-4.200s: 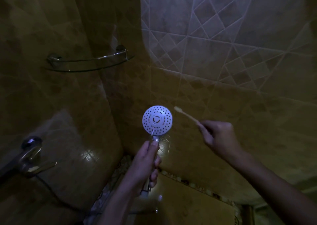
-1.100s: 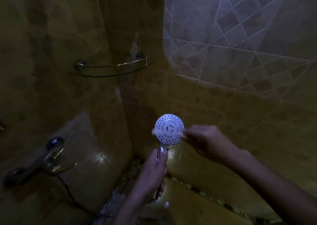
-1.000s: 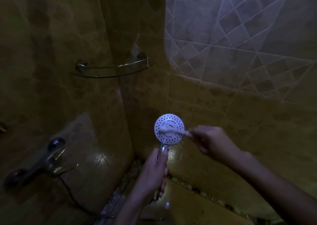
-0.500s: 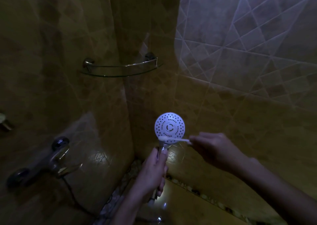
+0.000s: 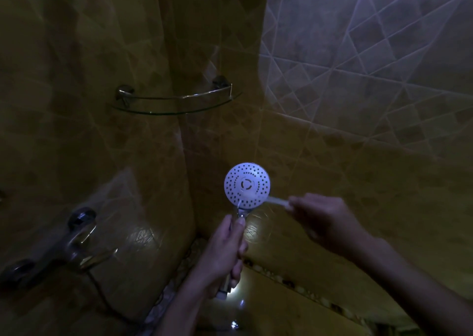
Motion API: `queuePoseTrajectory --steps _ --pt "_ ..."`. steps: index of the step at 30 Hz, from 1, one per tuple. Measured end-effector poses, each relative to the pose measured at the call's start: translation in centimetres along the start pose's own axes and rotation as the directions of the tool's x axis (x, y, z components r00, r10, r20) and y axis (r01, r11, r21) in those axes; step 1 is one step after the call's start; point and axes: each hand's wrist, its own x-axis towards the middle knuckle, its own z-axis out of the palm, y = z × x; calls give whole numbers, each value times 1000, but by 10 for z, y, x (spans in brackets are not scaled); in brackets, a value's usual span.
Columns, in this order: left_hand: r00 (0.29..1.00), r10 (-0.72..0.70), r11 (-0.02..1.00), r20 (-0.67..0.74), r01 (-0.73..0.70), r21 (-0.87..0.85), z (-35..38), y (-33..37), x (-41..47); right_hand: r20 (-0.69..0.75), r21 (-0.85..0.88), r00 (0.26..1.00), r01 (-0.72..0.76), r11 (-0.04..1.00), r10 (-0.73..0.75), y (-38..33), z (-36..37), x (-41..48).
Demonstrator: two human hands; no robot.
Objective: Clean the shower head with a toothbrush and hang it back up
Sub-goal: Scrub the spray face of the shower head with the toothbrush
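Here, brush on shower head (image 5: 247,185)
Left hand (image 5: 223,253) wraps its handle; right hand (image 5: 325,220) fingers pinch the toothbrush (image 5: 273,200), bristles touching the face

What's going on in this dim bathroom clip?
A person stands in a tiled shower corner. The left hand holds a shower head upright by its handle, spray face toward the camera. The right hand holds a toothbrush with its bristle end against the lower right part of the face, though the brush is blurred. The scrubbing is under way and the shower head is not hung up. A glass corner shelf and a tap are on the walls.
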Motion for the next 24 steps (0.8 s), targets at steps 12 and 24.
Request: queuePoseTrajectory --steps 12,24 --pt "994 -86 971 66 98 -218 5 -8 2 -155 -37 973 -179 983 172 23 -10 -2" --pt "997 -60 994 -46 56 -98 11 -8 -5 111 86 991 64 994 -73 11 -3 5"
